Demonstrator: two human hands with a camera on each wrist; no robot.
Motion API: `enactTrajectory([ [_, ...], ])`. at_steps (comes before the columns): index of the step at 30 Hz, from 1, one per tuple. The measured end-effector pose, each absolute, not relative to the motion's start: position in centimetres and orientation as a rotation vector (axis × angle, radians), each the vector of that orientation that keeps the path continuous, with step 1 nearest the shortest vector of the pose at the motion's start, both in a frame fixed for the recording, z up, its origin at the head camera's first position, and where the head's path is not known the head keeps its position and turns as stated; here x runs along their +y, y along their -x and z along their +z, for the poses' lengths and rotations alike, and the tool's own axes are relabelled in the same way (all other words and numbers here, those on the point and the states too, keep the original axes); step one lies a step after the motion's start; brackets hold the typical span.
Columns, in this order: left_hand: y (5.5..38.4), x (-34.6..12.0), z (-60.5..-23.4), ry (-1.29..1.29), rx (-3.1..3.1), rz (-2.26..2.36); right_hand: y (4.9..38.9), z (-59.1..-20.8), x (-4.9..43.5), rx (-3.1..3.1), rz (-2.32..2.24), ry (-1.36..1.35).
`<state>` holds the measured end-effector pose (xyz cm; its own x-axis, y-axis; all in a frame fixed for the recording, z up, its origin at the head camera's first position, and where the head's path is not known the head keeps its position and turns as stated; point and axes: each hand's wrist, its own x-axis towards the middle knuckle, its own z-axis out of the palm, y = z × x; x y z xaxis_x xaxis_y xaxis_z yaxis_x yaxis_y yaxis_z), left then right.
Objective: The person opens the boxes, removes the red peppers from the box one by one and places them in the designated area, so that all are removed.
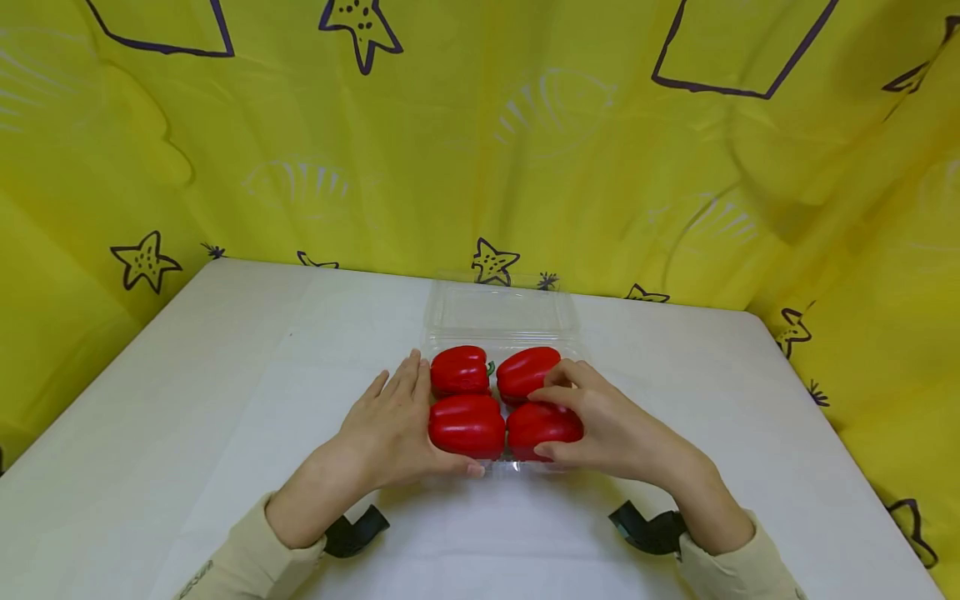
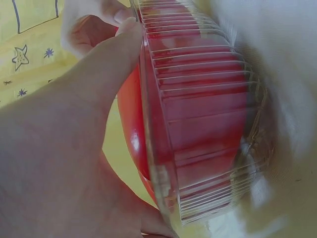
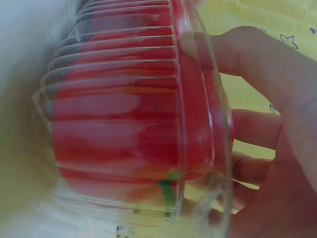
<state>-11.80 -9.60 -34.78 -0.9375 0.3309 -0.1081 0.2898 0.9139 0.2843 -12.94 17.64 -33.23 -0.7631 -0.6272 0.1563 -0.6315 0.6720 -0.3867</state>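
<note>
Four red peppers [image 1: 467, 427]: lay in two rows of two inside the clear tray [image 1: 517, 467].
Near-right pepper [image 1: 545, 427]: sat within the right grip, between thumb and fingers, at the tray's front right corner; contact with the tray floor could not be told.
Right grip [image 1: 600, 417]: curled round the near-right pepper and holding it, thumb at the front, fingers over its far side.
Far-right pepper [image 1: 525, 372]: just beyond the right grip, partly covered by its fingers.
Left grip [image 1: 386, 429]: fingers straight along the tray's left side, thumb extended along the front edge.
Near-left pepper [image 1: 467, 421]: just beside the left grip's thumb, inside the tray.
Far-left pepper [image 1: 458, 370]: near the left grip's fingertips, green stem [image 1: 491, 367] toward the far-right pepper.
Tray walls: clear and ribbed in both wrist views, red showing through.
Lid [image 1: 502, 310]: transparent, laid back beyond the tray.
Surface [image 1: 247, 383]: white, under the tray.
Curtain [image 1: 435, 167]: yellow, marked with dark stars, behind the surface.
Sleeves [image 1: 258, 546]: pale, at both wrists.
</note>
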Motion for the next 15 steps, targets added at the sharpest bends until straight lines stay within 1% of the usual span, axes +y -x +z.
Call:
enactTrajectory([
  [15,11.82,-9.61,-34.62,-0.464,2.910,0.414,13.36,-33.56,18.14,-2.838,0.791,-1.030],
])
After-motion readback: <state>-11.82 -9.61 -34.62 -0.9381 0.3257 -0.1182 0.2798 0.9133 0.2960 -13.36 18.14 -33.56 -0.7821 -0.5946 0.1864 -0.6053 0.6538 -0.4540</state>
